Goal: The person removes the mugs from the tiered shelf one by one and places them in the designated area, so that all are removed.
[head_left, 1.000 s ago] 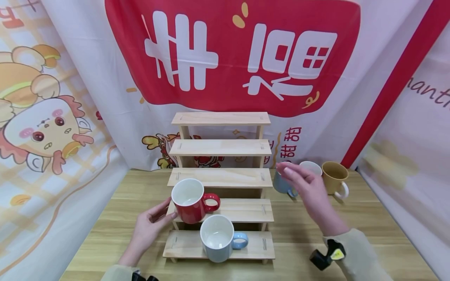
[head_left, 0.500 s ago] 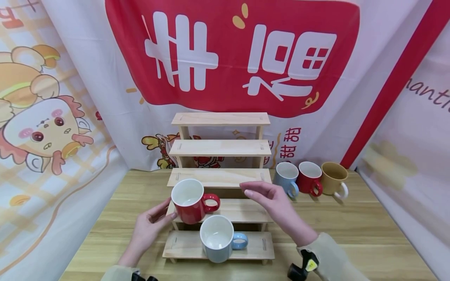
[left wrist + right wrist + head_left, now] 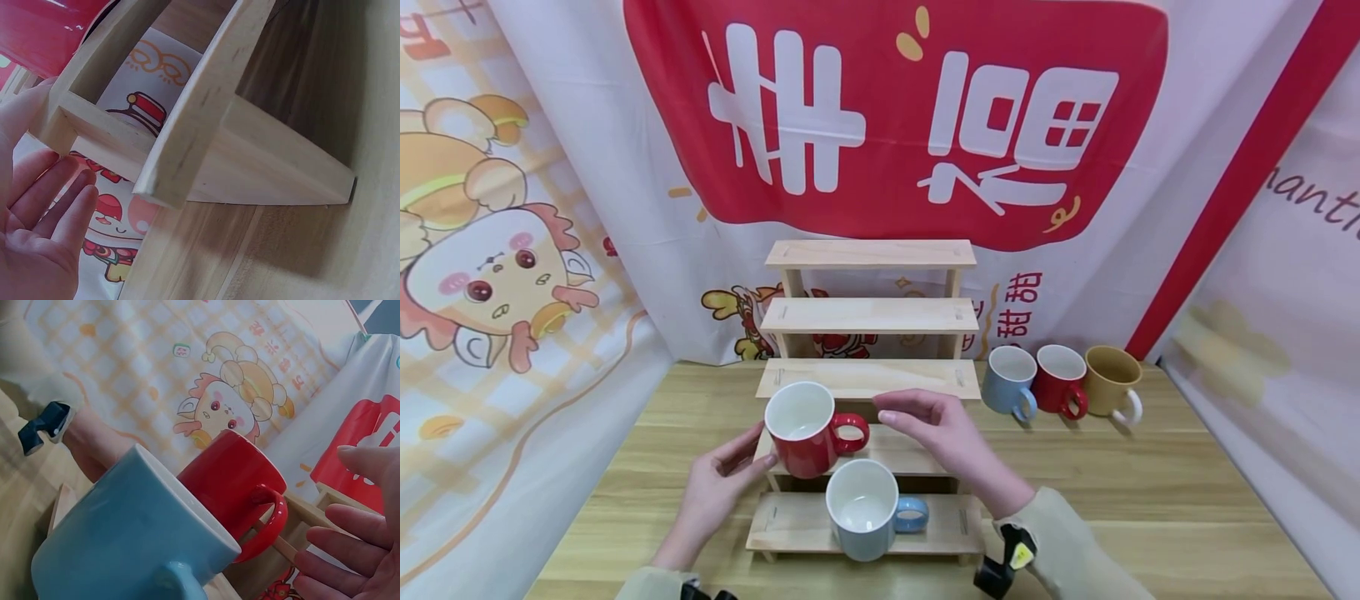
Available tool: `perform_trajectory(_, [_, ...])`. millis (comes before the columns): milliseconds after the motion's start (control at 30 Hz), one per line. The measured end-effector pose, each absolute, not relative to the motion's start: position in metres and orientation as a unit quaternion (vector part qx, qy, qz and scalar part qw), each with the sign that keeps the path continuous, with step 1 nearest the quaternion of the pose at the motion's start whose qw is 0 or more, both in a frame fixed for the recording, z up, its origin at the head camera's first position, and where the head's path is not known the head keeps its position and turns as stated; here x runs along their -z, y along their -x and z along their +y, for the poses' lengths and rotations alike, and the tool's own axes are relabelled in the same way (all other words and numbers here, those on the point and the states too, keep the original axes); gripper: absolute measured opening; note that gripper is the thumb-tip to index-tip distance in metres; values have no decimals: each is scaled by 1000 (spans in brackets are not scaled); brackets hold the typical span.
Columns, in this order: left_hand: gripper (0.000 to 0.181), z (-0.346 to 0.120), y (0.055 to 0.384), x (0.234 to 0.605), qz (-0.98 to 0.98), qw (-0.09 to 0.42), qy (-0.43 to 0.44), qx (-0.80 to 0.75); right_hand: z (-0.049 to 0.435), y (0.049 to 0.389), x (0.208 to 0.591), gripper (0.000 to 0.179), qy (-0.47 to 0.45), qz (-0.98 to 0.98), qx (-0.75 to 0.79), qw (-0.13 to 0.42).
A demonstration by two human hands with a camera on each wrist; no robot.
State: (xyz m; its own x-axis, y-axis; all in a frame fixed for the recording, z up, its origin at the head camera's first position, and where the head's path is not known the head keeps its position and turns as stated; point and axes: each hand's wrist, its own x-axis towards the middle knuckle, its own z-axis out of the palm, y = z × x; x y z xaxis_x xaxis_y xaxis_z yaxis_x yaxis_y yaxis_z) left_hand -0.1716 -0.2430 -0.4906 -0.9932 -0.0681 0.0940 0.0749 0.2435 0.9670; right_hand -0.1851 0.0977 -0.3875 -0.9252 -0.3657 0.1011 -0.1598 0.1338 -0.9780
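A red mug with a white inside stands upright toward the left end of the second step from the bottom of the wooden stepped shelf. My left hand is at its left side, thumb tip close to the mug's lower wall; contact is unclear. In the left wrist view the fingers of the left hand are relaxed, beside the shelf's end. My right hand hovers right of the red handle with loosely extended fingers, holding nothing. A light blue mug stands on the lowest step, handle to the right.
On the wooden table, right of the shelf, stand a light blue mug, a red mug and a tan mug with a white handle. Printed cloth hangs behind and on both sides.
My right hand has moved left, from in front of the mugs on the table to beside the red mug on the shelf. The left hand and all mugs stayed in place.
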Motion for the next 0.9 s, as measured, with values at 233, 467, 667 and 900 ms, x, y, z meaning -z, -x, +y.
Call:
perform_trajectory(233, [66, -241, 170, 490, -778, 62, 2, 625, 89, 189, 392, 37, 175, 747, 634, 94])
perform_trajectory(467, [68, -241, 172, 491, -774, 64, 3, 629, 82, 192, 394, 36, 177, 746, 632, 114])
perform_trajectory(667, [69, -241, 172, 491, -770, 64, 7, 634, 76, 193, 394, 35, 182, 746, 626, 134])
perform_trajectory(900, [68, -241, 172, 489, -769, 60, 1, 637, 68, 195, 393, 32, 181, 723, 645, 168])
